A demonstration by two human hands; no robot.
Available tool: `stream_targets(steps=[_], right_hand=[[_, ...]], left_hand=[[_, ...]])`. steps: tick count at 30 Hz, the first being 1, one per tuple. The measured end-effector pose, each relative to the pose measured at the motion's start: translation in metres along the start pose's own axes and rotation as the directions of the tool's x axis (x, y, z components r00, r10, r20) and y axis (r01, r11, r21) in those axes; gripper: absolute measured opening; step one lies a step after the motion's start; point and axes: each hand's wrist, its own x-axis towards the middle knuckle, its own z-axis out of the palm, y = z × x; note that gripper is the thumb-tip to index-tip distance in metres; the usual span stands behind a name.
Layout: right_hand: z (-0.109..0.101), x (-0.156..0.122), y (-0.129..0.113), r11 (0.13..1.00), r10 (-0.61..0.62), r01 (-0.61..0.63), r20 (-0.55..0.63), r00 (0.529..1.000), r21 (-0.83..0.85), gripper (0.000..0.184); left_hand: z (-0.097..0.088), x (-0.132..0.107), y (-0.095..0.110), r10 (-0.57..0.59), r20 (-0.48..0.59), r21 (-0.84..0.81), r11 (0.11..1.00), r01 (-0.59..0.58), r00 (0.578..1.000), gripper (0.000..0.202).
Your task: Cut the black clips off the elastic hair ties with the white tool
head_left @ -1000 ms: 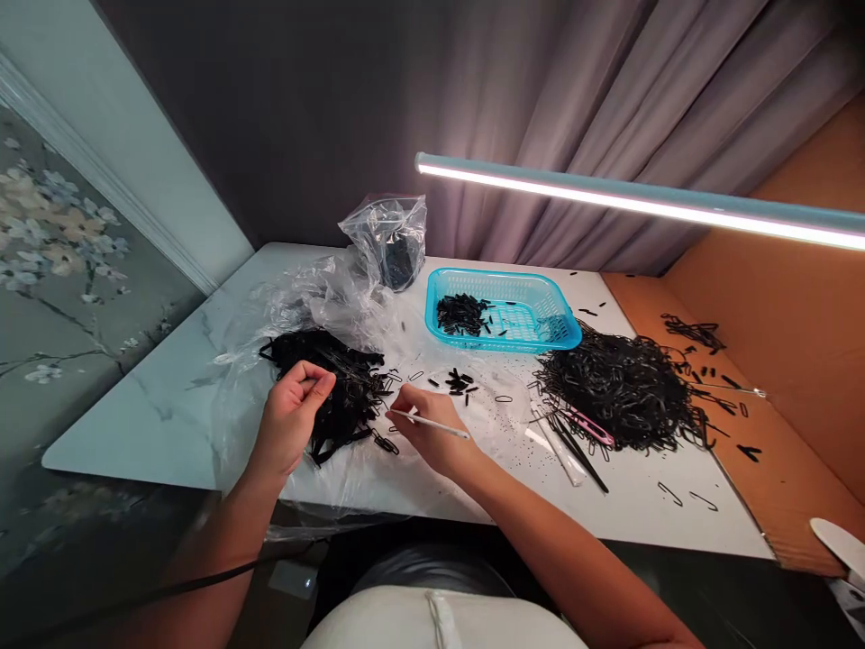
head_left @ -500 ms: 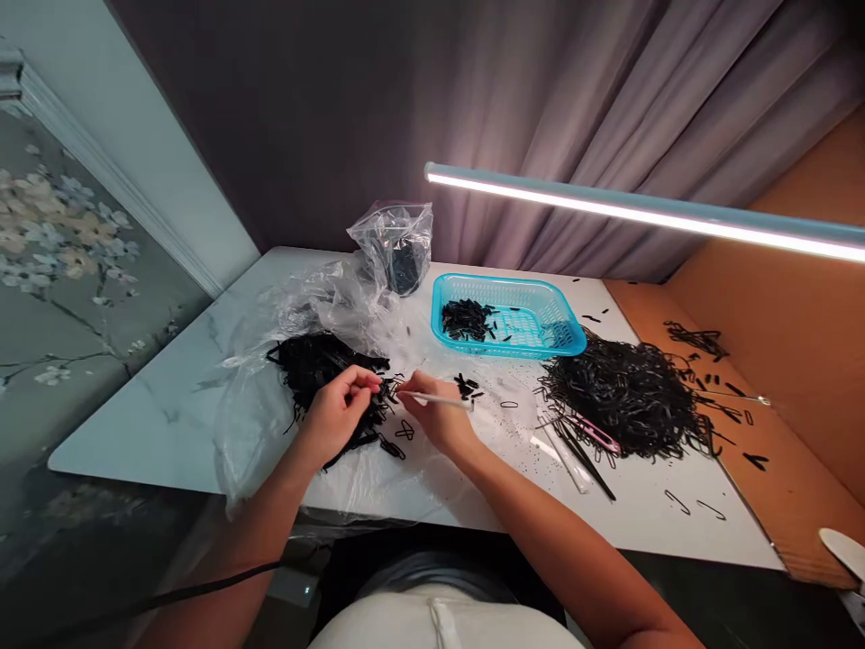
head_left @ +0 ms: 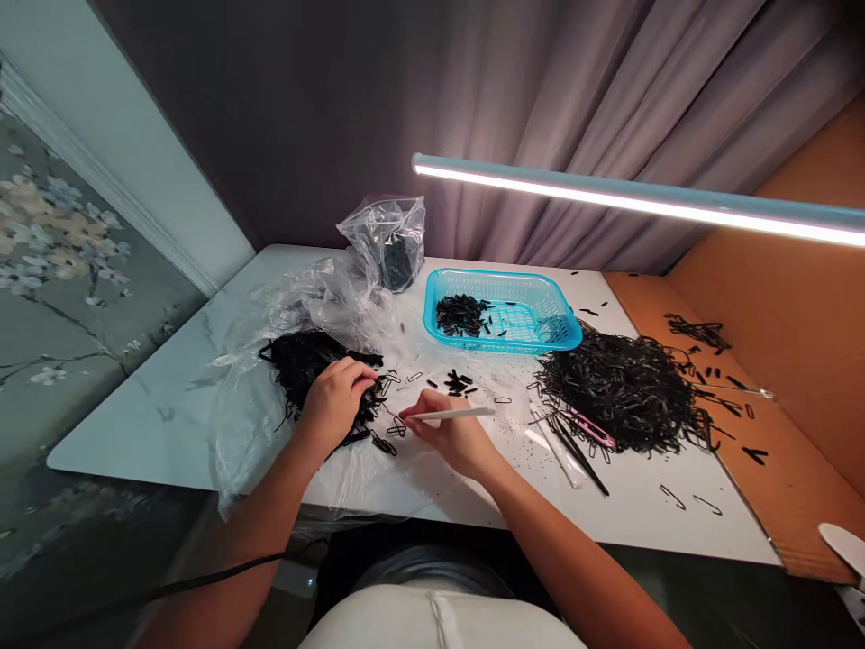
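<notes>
My right hand (head_left: 454,436) is closed around a thin white-handled tool (head_left: 463,414); its handle points right, and a fine tip seems to reach left past my fingers. My left hand (head_left: 335,397) rests at the right edge of a pile of black strips (head_left: 301,359). Its fingers are curled together; whatever they pinch is too small to make out. Between the hands lie small black wire loops (head_left: 396,427), with another loop cluster (head_left: 384,443) just below. Several short black pieces (head_left: 458,383) lie beyond my right hand.
A blue basket (head_left: 504,345) holds short black pieces. Right of it spreads a large tangled black heap (head_left: 622,388), beside a pink-handled tool (head_left: 591,428) and black tweezers (head_left: 587,461). Crumpled clear plastic (head_left: 317,297) and a clear bag (head_left: 398,257) sit behind. A lamp tube (head_left: 608,200) hangs above.
My right hand has drawn away from my left, to the right and nearer, bringing the white-handled tool along. My left hand has turned palm-down over the pile's edge. The view shifted slightly.
</notes>
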Motion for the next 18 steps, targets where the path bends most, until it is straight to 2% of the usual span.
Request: stream_targets(steps=[2, 4, 7, 9, 11, 12, 15, 17, 18], right_hand=[[0.003, -0.001, 0.002, 0.99, -0.022, 0.024, 0.017, 1.0, -0.136, 0.011], [0.005, 0.0, 0.005, 0.984, -0.033, 0.024, -0.051, 0.998, -0.177, 0.012], [0.004, 0.001, 0.005, 0.994, -0.031, 0.016, -0.128, 0.991, -0.111, 0.017], [0.001, 0.0, 0.003, 0.999, -0.036, 0.038, -0.141, 0.989, 0.017, 0.017], [-0.002, -0.002, -0.001, 0.981, -0.041, 0.067, -0.142, 0.989, 0.182, 0.018], [-0.003, -0.002, -0.003, 0.959, -0.041, 0.079, -0.141, 0.989, 0.273, 0.019], [-0.003, -0.003, -0.009, 0.872, -0.009, 0.086, -0.159, 0.987, 0.483, 0.021], [-0.002, -0.002, -0.011, 0.846, 0.003, 0.094, -0.18, 0.984, 0.525, 0.021], [-0.002, -0.002, -0.012, 0.846, 0.002, 0.096, -0.182, 0.983, 0.524, 0.021]], left_hand=[[0.002, 0.003, -0.003, 0.076, 0.104, 0.114, 0.99, -0.088, 0.992, 0.011], [0.006, 0.003, -0.004, 0.097, 0.176, 0.183, 0.975, -0.13, 0.98, 0.007], [0.01, 0.004, -0.001, 0.099, 0.167, 0.181, 0.975, -0.129, 0.981, 0.006], [0.008, 0.004, 0.003, 0.061, 0.135, 0.076, 0.995, -0.072, 0.989, 0.006], [0.003, 0.003, 0.01, -0.038, 0.14, -0.122, 0.991, 0.056, 0.989, 0.01], [0.001, 0.002, 0.014, -0.097, 0.162, -0.248, 0.959, 0.136, 0.982, 0.014], [-0.001, -0.002, 0.025, -0.208, 0.25, -0.581, 0.749, 0.319, 0.946, 0.027], [0.0, -0.005, 0.029, -0.229, 0.274, -0.683, 0.638, 0.357, 0.934, 0.031], [0.002, -0.006, 0.03, -0.23, 0.279, -0.7, 0.615, 0.361, 0.932, 0.032]])
